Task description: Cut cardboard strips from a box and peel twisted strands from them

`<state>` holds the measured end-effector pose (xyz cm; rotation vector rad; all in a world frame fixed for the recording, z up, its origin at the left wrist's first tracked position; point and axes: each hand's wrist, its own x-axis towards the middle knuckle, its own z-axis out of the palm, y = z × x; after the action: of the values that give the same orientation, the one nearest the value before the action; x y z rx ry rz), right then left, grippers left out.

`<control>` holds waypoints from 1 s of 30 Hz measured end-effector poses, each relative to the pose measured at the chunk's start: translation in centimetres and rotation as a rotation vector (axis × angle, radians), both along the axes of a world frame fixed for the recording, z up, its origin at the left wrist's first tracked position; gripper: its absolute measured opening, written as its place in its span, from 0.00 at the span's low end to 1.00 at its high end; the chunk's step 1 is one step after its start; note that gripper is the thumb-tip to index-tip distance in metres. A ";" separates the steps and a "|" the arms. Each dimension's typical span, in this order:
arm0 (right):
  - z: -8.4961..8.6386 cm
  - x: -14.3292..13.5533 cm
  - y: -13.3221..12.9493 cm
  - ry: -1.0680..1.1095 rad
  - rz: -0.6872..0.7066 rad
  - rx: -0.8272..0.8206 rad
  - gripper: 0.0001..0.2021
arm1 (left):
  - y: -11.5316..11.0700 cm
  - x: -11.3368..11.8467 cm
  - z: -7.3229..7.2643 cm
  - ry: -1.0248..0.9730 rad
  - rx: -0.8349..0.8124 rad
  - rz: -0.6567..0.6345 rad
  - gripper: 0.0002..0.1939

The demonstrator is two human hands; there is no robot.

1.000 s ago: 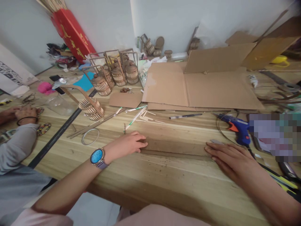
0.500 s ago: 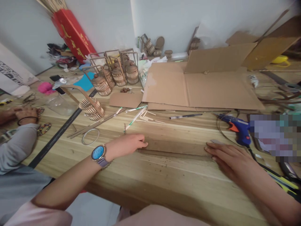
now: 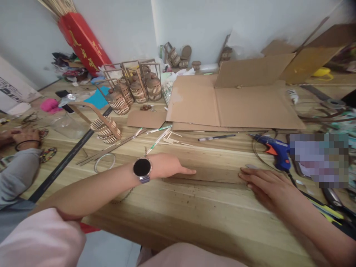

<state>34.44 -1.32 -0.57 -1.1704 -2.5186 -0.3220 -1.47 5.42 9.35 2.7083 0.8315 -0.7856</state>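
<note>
Brown strip (image 3: 217,175) flat on desk (image 3: 200,226), between my hands.
Left hand (image 3: 168,166): index extended onto it. Right hand (image 3: 268,183): fingers together at its right end; can't tell if either grips.

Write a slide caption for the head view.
Left hand and right hand on a brown strip, glue gun nearby.

Left hand (image 3: 168,165) with index finger extended; right hand (image 3: 267,181) flat, fingers together.

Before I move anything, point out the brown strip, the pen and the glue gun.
Brown strip (image 3: 215,175): head view, middle of its upper face.
Pen (image 3: 217,137): head view, middle of the barrel.
Glue gun (image 3: 283,160): head view, blue handle.
</note>
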 end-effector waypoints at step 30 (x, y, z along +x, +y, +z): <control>0.8 0.4 -0.2 -0.105 -0.046 -0.181 0.19 | 3.0 4.9 -2.9 -0.296 0.030 -0.508 0.41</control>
<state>34.81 -1.57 0.24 -1.3121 -2.6611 -0.1732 3.44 8.40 6.41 2.9949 0.0876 -0.4293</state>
